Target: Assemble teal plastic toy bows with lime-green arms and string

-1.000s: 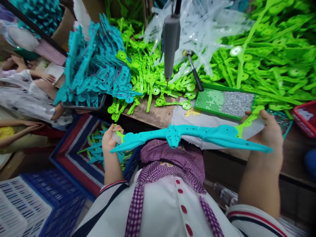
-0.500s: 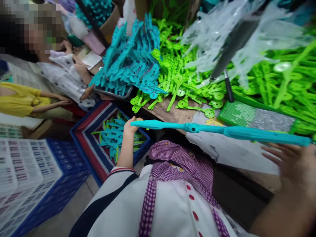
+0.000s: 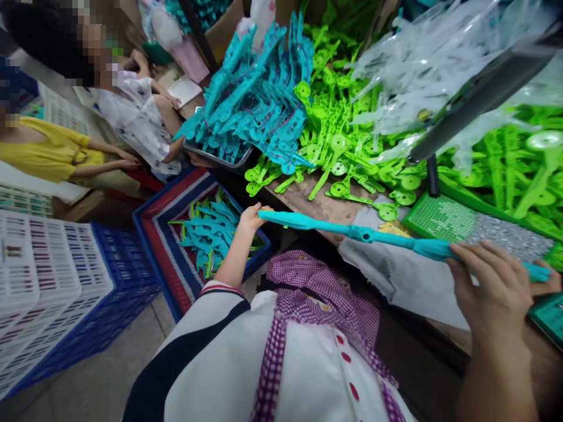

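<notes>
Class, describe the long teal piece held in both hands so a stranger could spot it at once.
Start at the wooden workbench heaped with green parts. Along its near edge runs the long teal piece, left hand at one tip, right hand near the other. Unlike the piled teal parts, it alone is held.

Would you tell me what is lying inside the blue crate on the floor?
Teal plastic pieces and a few green ones; the crate floor beneath them is hidden.
</notes>
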### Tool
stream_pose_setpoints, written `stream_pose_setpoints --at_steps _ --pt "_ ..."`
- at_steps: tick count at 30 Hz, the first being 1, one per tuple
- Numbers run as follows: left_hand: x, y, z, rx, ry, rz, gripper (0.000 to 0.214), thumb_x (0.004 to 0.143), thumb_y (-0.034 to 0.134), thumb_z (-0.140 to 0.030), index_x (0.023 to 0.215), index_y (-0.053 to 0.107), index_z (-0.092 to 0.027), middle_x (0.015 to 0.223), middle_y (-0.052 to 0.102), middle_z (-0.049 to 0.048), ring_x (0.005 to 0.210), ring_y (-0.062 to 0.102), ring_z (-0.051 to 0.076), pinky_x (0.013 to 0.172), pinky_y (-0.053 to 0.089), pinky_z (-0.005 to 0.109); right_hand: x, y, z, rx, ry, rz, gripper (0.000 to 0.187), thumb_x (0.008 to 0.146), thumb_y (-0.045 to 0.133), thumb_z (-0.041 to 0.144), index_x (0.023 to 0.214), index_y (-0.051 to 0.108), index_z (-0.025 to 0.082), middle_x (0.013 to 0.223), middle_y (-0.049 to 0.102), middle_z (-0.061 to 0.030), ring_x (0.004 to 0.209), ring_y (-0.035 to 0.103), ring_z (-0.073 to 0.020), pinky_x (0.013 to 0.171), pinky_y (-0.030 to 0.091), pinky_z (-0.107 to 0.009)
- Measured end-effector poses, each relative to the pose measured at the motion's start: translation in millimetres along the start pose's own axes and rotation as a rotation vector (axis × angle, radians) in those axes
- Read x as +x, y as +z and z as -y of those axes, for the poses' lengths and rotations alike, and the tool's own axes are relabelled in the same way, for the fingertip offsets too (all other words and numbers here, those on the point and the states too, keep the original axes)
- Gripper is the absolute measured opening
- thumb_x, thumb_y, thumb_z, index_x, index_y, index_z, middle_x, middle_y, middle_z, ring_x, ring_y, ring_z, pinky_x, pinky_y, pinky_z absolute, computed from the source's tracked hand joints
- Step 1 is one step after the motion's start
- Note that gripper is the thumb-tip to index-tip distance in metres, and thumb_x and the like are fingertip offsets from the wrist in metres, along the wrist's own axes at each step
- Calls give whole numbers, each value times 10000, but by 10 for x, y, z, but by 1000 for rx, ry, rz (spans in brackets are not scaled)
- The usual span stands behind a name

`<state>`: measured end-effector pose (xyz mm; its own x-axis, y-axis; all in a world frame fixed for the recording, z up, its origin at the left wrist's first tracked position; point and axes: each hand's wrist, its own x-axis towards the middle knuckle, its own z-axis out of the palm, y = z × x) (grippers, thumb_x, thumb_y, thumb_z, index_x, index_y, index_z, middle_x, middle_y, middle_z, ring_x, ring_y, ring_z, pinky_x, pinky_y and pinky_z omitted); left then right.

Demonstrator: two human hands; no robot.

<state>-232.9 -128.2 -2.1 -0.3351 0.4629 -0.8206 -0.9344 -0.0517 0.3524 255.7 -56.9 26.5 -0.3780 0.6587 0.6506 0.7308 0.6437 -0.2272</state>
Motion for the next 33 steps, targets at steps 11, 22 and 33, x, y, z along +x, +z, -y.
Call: stream_pose_setpoints --at_steps 11,22,33 --pt "-98 -66 -75 150 77 -64 347 993 473 -513 862 513 -195 640 510 -13 547 552 153 565 500 286 250 -318 351 -79 -308 -33 667 837 757 221 1451 552 383 1000 792 -26 864 766 -282 802 580 -419" --pt "-562 -489 -311 911 1064 -3 214 877 715 -404 954 733 -204 1153 704 53 1199 594 194 985 482 284 329 -476 657 -142 -300 -14 828 762 847 191 1495 506 371 1014 783 -39 858 761 -274 830 602 -399" --pt "-447 -440 60 1634 1622 551 257 916 663 -482 1074 777 -315 1080 756 50 1073 647 247 969 473 450 340 -401 738 -224 -423 1 719 824 808 223 1479 513 201 1014 777 -72 910 739 -228 853 518 -341"
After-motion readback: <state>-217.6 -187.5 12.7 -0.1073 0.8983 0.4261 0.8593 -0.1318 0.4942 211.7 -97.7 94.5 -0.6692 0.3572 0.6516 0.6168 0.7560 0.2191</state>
